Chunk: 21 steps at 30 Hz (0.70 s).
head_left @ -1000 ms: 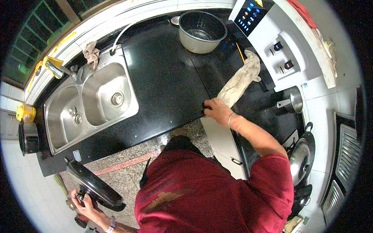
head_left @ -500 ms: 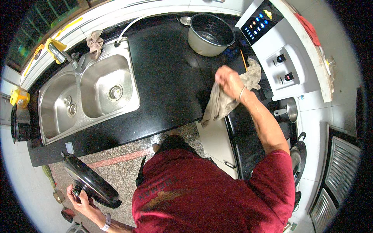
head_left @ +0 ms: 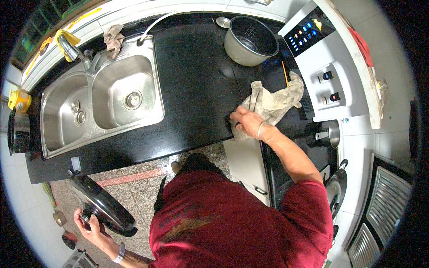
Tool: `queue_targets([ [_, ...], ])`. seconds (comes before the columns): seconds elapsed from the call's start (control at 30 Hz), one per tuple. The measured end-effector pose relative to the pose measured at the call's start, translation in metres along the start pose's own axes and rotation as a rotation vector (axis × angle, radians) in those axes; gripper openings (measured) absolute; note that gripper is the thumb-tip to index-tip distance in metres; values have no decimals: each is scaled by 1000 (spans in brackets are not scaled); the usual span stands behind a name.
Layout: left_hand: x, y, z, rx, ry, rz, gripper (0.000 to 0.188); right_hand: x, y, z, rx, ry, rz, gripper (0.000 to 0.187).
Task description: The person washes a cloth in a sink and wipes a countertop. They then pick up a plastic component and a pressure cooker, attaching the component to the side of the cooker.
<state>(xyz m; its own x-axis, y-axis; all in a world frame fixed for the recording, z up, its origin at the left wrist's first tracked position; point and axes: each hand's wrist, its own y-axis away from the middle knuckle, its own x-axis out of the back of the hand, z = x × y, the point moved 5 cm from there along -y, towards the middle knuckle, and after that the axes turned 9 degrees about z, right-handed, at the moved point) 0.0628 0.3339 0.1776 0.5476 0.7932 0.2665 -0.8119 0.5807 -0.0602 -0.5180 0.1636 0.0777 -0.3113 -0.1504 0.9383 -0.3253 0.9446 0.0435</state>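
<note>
At the lower left, my left hand [head_left: 96, 232] grips the knob of a black lid [head_left: 105, 203], which hangs tilted over the floor beyond the counter's near edge. My right hand [head_left: 248, 123] is at the counter's front corner, its fingers closed on the near end of a crumpled grey-beige cloth [head_left: 277, 102]. The rest of the cloth trails away to the far right over the black counter [head_left: 192, 89]. The palm and parts of the fingers hide the gripped end.
A silver inner pot [head_left: 250, 49] with a dark inside stands at the back. On the right is a white water dispenser [head_left: 326, 85]. The double steel sink [head_left: 127, 91] lies left, a rag [head_left: 113, 40] behind it. A pan [head_left: 335, 190] stands at far right.
My right hand has come down toward the counter's front corner and now pinches the cloth's near end. The cloth's upper part has shifted. My left hand still holds the lid.
</note>
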Motion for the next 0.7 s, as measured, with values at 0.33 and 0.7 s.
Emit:
queue_targets([
  [0.33, 5, 0, -3, 78, 35, -77, 46, -4, -120, -24, 93, -255, 127, 15],
  [0.7, -5, 19, 18, 29, -35, 51, 46, 79, -276, -37, 18, -489, 709, 54],
])
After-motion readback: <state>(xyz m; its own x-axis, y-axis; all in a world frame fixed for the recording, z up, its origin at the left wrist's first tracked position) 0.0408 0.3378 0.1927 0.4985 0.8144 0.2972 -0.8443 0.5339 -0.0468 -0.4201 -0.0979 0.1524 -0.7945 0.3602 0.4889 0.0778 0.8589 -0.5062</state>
